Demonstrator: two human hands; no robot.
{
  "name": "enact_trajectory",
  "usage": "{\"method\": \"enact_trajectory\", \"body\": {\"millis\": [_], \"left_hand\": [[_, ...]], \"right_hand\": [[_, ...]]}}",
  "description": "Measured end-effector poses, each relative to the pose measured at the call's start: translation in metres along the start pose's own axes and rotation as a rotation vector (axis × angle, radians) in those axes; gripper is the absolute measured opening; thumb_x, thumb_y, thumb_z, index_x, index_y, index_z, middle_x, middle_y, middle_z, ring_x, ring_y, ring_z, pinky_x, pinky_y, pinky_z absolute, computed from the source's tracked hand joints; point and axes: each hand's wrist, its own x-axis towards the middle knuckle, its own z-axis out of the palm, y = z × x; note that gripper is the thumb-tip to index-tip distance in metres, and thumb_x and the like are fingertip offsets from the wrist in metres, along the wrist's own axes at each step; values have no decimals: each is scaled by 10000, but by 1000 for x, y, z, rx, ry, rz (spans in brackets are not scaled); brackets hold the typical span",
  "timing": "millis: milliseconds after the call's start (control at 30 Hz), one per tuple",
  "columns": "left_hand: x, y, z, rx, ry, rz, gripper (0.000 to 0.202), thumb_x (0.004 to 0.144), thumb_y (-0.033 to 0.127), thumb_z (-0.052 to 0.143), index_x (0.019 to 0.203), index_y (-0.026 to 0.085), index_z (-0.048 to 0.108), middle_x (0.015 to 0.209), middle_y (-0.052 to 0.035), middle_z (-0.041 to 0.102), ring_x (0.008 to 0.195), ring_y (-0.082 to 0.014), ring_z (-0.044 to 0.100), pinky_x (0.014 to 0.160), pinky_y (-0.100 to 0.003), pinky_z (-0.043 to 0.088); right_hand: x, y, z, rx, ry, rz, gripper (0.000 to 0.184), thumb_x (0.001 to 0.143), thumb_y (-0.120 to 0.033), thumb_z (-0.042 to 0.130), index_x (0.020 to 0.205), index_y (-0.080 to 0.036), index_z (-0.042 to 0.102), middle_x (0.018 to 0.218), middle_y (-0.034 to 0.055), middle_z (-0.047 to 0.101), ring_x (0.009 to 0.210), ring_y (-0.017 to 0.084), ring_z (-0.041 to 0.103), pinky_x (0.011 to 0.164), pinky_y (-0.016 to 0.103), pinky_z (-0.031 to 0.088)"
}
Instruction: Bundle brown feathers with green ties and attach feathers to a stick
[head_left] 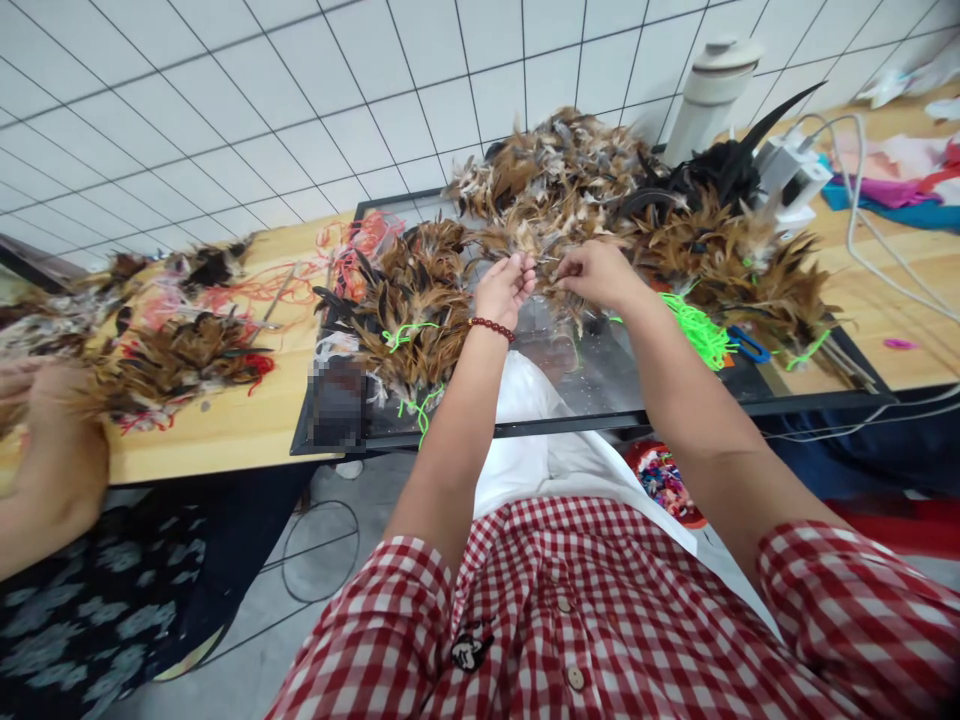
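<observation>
Checked shirt (570,600) nearest the viewer; left hand (506,288) and right hand (596,275) face each other above a dark-framed panel (615,375).
Fingertips of both hands are drawn together, though the detail is too small to tell whether either pinches a feather or a thread. Brown feather pile (562,165) lies just beyond both hands; a feather bundle (431,300) rests beside the left hand, and bright green cords (697,330) lie near the right hand, on its outer side.
</observation>
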Motion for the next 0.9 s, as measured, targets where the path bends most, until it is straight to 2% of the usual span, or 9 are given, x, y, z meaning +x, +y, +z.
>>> {"method": "enact_trajectory", "body": {"millis": [67, 133, 233, 300, 467, 600, 800, 900], "left_hand": [[1, 0, 0, -14, 17, -20, 161, 910, 290, 790, 1033, 193, 752, 869, -12, 786, 761, -68, 722, 747, -159, 561], [1, 1, 0, -15, 23, -25, 155, 913, 273, 786, 1038, 188, 754, 837, -8, 780, 712, -57, 700, 709, -147, 544], [2, 0, 1, 13, 24, -16, 46, 961, 163, 699, 945, 150, 740, 723, 9, 731, 607, -30, 629, 654, -132, 502], [2, -1, 2, 48, 20, -5, 122, 976, 127, 660, 865, 136, 710, 674, 19, 698, 563, -21, 587, 628, -129, 476], [-1, -3, 3, 180, 53, 94, 106, 950, 152, 697, 845, 144, 682, 757, 12, 740, 641, -41, 657, 690, -154, 509], [-8, -2, 4, 321, -46, 38, 142, 929, 138, 711, 794, 139, 664, 705, 0, 731, 613, -72, 676, 626, -174, 508], [-12, -3, 6, 485, -181, 45, 259, 939, 64, 658, 687, 120, 641, 569, 25, 653, 480, -33, 572, 510, -149, 425], [-10, -6, 7, 537, -160, 46, 327, 959, 62, 627, 639, 126, 606, 518, 30, 611, 431, -33, 522, 499, -160, 414]], "right_hand": [[-2, 0, 5, -94, -18, -10, 90, 704, -217, 783, 793, -215, 778, 808, 74, 719, 831, 245, 631, 826, 383, 508], [-3, -4, 4, -108, 7, -16, 59, 744, -220, 749, 794, -215, 780, 862, 93, 742, 885, 272, 647, 848, 395, 500], [-6, -15, -6, -63, 42, -52, 125, 833, -228, 659, 859, -219, 781, 863, 77, 755, 900, 276, 663, 877, 404, 483], [-8, -22, -11, -78, 62, -104, 181, 881, -232, 599, 903, -226, 778, 878, 73, 762, 921, 280, 669, 905, 415, 470], [-11, -28, -10, -204, 120, -268, 257, 969, -266, 502, 950, -216, 754, 932, 98, 767, 983, 300, 658, 960, 469, 445], [-12, -27, -6, -305, 119, -343, 323, 1050, -337, 440, 998, -218, 736, 939, 96, 755, 1042, 290, 641, 1005, 491, 428], [-12, -30, -3, -360, 89, -355, 339, 1067, -366, 430, 1000, -208, 722, 954, 95, 733, 1072, 293, 626, 1032, 514, 426], [-13, -32, -2, -339, 154, -312, 293, 1051, -327, 459, 1002, -212, 724, 959, 91, 725, 1054, 289, 626, 1021, 519, 443]]}}
